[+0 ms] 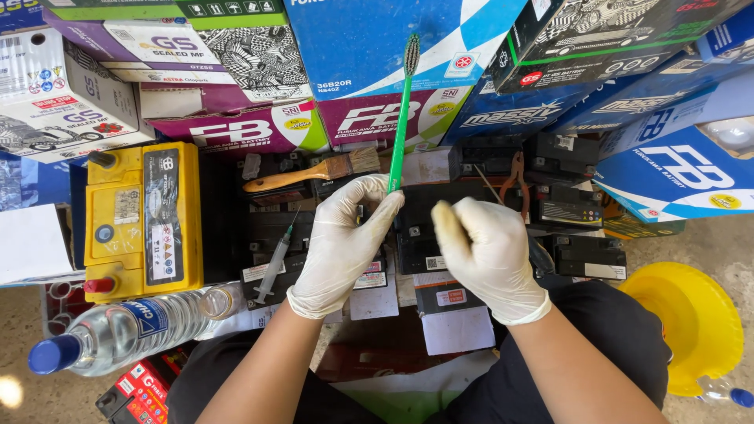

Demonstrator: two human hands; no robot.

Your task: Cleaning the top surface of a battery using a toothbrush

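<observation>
At the centre of the frame the gloved left hand [342, 245] pinches the lower end of a green toothbrush [402, 118] between thumb and fingers, the handle rising straight up so that its dark bristle head sits near the top edge, in front of the stacked battery cartons [377, 47]. Just to the right, the gloved right hand [488, 255] is curled loosely with nothing seen in it, its soiled fingertips [441, 218] close to the left hand but apart from it. Under both hands lie black motorcycle batteries [565, 212]. Left of the toothbrush a wooden-handled paintbrush [314, 171] rests across them, and a syringe [275, 263] lies below it. A yellow car battery [144, 220] stands at the left, a clear water bottle with a blue cap [126, 326] at lower left, and a yellow funnel [691, 326] at lower right.
</observation>
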